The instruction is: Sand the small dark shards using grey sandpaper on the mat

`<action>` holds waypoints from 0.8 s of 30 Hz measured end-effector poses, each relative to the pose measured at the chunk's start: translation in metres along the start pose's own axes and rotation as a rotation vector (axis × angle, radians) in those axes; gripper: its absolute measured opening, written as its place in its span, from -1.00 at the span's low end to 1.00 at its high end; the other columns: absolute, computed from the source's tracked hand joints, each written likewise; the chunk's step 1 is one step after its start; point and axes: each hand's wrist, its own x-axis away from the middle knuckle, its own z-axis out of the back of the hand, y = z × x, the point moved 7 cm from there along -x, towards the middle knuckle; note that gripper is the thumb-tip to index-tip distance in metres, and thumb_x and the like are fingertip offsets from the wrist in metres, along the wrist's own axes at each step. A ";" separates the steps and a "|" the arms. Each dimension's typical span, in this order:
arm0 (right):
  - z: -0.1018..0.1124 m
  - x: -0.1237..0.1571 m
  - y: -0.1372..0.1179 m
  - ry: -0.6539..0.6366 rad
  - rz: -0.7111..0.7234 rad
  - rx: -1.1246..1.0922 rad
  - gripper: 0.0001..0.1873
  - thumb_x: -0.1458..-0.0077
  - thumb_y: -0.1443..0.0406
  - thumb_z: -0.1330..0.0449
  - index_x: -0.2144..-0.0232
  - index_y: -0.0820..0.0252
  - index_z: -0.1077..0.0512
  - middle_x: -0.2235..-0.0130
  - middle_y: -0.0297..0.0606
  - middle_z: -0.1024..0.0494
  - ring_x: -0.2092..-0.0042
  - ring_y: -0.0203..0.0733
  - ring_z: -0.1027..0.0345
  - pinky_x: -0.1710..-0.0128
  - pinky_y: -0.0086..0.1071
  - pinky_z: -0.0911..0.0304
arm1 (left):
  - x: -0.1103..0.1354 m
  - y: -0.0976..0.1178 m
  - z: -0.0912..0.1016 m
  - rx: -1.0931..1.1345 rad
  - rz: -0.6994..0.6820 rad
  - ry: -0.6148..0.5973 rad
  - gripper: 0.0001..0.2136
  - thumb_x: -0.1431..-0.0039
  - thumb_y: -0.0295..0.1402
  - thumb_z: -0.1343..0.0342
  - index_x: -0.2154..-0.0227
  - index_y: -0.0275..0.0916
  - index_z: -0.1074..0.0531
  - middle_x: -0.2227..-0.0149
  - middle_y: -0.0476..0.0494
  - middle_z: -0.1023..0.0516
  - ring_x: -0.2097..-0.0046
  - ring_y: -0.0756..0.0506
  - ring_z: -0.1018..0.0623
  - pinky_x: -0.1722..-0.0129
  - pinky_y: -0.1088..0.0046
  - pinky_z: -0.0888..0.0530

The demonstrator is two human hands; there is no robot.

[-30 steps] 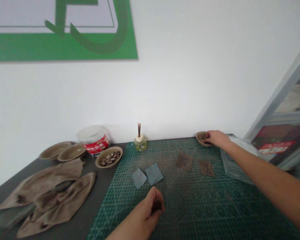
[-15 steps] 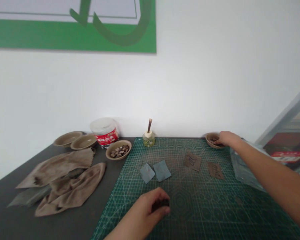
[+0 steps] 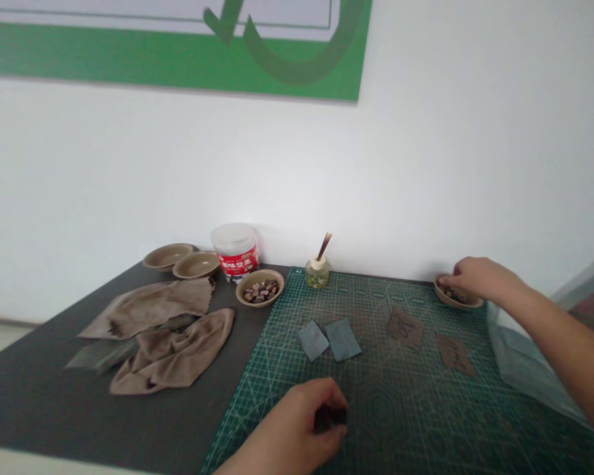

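While the left hand (image 3: 290, 429) sits closest, at the bottom of the view, its fingers curl in and pinch a small dark lump (image 3: 330, 418). The lump is partly hidden by the fingers, so its shape is hard to see. This hand rests just over a green cutting mat (image 3: 406, 422) with white grid lines.

Past the left hand, two blue-gray paper squares (image 3: 313, 340) lie side by side on the mat. To the right of them, nearer the right hand, are two brown squares with dark writing (image 3: 404, 328).

The right hand (image 3: 481, 278) reaches far out, with its fingers bent down into a small tan bowl (image 3: 468, 302) at the far corner of the mat. Small dark bits (image 3: 450, 295) lie in that bowl under the fingertips. You cannot tell if those fingers pinch anything. A clear plastic bag (image 3: 522, 373) lies under the right arm.

Far to the left of both hands, a bigger tan bowl of brown chips (image 3: 260, 299) sits at the mat's edge. Next to it are a tub with a red label (image 3: 236, 258) and two more tan bowls (image 3: 168, 256). Two stained brown cloths (image 3: 174, 353) lie on the dark table (image 3: 34, 402). Straight ahead, a little glass jar with a stick (image 3: 317, 273) stands by the white wall, and a green sign (image 3: 168, 56) hangs above.
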 end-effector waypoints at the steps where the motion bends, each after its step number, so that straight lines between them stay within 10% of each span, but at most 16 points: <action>1: 0.008 0.014 -0.031 -0.041 0.097 -0.032 -0.57 0.06 -0.07 -0.27 0.49 0.20 -0.53 0.43 -0.02 -0.57 0.35 0.04 -0.45 0.35 -0.21 -0.23 | 0.002 -0.002 0.001 -0.005 0.001 0.002 -0.84 -0.02 -0.46 -0.13 0.30 -0.17 -0.47 0.31 0.04 -0.52 0.28 -0.04 -0.47 0.32 0.51 -0.29; 7: 0.039 0.117 -0.254 -0.051 0.721 -0.419 -0.75 -0.20 0.11 -0.12 0.26 0.12 -0.49 0.36 -0.25 -0.56 0.34 -0.19 -0.41 0.32 -0.36 -0.21 | 0.007 -0.009 -0.001 0.004 -0.035 0.047 -0.80 0.04 -0.51 -0.11 0.31 -0.19 -0.46 0.30 0.02 -0.52 0.26 -0.05 -0.44 0.30 0.50 -0.27; 12: 0.018 0.131 -0.385 0.087 0.975 -0.366 -0.71 -0.24 0.20 -0.08 0.10 0.23 -0.43 0.13 -0.09 -0.52 0.06 -0.04 -0.37 0.05 -0.26 -0.22 | 0.001 -0.011 -0.009 0.141 -0.089 0.021 -0.81 0.06 -0.54 -0.08 0.33 -0.23 -0.43 0.38 0.02 -0.44 0.36 0.00 -0.37 0.42 0.53 -0.19; 17: -0.013 0.104 -0.451 0.056 0.989 -0.311 -0.62 -0.21 0.12 -0.09 0.07 0.28 -0.44 0.03 0.01 -0.49 0.01 0.04 -0.36 0.02 -0.18 -0.25 | -0.004 -0.023 -0.010 0.339 -0.115 0.028 -0.81 0.06 -0.54 -0.07 0.32 -0.27 -0.40 0.42 0.05 -0.37 0.41 0.04 -0.31 0.46 0.55 -0.17; 24: -0.047 0.085 -0.471 0.004 0.999 -0.231 -0.54 -0.24 0.08 -0.03 0.02 0.29 -0.45 -0.02 0.02 -0.48 -0.07 0.04 -0.32 -0.09 -0.15 -0.19 | -0.005 -0.031 -0.007 0.485 -0.145 0.033 -0.80 0.08 -0.52 -0.14 0.32 -0.27 -0.38 0.41 0.04 -0.37 0.40 0.04 -0.30 0.45 0.56 -0.18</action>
